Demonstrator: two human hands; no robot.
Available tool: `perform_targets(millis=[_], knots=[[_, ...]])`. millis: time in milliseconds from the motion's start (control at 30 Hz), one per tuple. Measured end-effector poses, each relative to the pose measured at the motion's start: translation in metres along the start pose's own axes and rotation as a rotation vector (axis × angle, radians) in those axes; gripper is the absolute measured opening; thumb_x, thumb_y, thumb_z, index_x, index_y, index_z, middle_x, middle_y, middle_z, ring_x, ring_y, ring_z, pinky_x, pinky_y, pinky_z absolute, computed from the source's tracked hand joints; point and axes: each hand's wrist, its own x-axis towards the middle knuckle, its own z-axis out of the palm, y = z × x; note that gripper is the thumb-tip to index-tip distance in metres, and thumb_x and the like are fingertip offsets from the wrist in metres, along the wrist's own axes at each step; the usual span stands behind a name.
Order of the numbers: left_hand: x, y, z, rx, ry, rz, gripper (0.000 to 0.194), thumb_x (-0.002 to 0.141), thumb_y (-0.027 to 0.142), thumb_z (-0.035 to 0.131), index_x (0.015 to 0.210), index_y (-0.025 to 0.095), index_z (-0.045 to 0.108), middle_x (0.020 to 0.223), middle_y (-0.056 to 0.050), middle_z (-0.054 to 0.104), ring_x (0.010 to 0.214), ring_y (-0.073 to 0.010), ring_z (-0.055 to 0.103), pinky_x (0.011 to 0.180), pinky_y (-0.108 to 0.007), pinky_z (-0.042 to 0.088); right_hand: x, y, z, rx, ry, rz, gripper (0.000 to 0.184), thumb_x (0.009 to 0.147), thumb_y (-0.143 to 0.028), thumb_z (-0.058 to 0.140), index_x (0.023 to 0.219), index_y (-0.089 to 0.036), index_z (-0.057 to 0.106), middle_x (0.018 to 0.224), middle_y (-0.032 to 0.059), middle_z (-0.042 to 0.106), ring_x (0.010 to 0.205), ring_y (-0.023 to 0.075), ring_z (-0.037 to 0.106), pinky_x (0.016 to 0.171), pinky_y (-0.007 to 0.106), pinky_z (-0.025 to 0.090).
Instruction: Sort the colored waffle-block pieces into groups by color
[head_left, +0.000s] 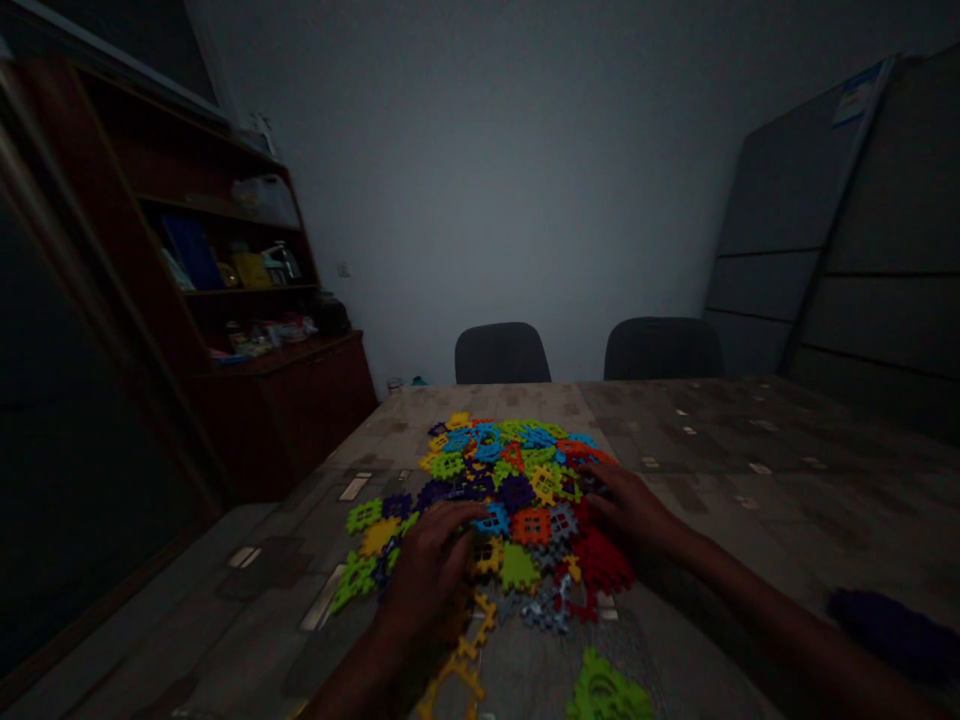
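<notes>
Pile of toothed plastic pieces (516,490) mid tabletop (705,480), overlapping each other. Left hand (435,550) half-curled by a blue piece (493,518), blocking view of pieces beneath. Right hand (626,505) loosely bent at the red pieces (604,562). Can't tell if either grips. Strays: green piece (604,692) nearer the wearer, dark purple item (896,632) beyond right forearm (750,590). Chair (502,353) behind far edge.
</notes>
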Motion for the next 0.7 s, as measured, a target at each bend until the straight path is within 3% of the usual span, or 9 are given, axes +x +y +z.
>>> perform_targets(millis=[167, 333, 467, 700], knots=[[0.008, -0.006, -0.018, 0.012, 0.090, -0.005, 0.028, 0.089, 0.022, 0.053, 0.100, 0.022, 0.079, 0.106, -0.006, 0.081, 0.101, -0.0259, 0.075, 0.092, -0.040, 0.059, 0.019, -0.008, 0.008, -0.055, -0.059, -0.034, 0.025, 0.086, -0.023, 0.064, 0.110, -0.019, 0.069, 0.113, 0.0111, 0.073, 0.105, 0.0268, 0.066, 0.097, 0.039, 0.050], [0.014, -0.006, -0.030, 0.043, 0.159, -0.040, 0.026, 0.090, 0.025, 0.054, 0.098, 0.021, 0.078, 0.105, -0.008, 0.080, 0.099, -0.0267, 0.075, 0.092, -0.042, 0.059, 0.023, -0.020, 0.001, -0.137, -0.099, -0.039, 0.016, 0.093, -0.030, 0.057, 0.094, -0.019, 0.069, 0.100, 0.0105, 0.074, 0.093, 0.0249, 0.067, 0.085, 0.033, 0.049], [0.015, -0.007, -0.032, 0.050, 0.140, -0.044, 0.026, 0.089, 0.022, 0.054, 0.098, 0.022, 0.078, 0.103, -0.007, 0.081, 0.098, -0.0256, 0.075, 0.092, -0.041, 0.058, 0.019, -0.021, -0.006, -0.192, -0.074, -0.022, 0.029, 0.100, -0.031, 0.042, 0.093, -0.021, 0.068, 0.095, 0.0103, 0.074, 0.084, 0.0245, 0.067, 0.077, 0.033, 0.047], [0.014, -0.014, -0.030, 0.087, 0.023, -0.017, 0.028, 0.092, 0.019, 0.050, 0.102, 0.020, 0.076, 0.107, -0.009, 0.079, 0.103, -0.0259, 0.072, 0.094, -0.040, 0.055, 0.009, -0.011, -0.005, -0.186, -0.026, -0.017, 0.033, 0.101, -0.036, 0.040, 0.106, -0.023, 0.070, 0.096, 0.0094, 0.077, 0.085, 0.0266, 0.071, 0.073, 0.034, 0.051]])
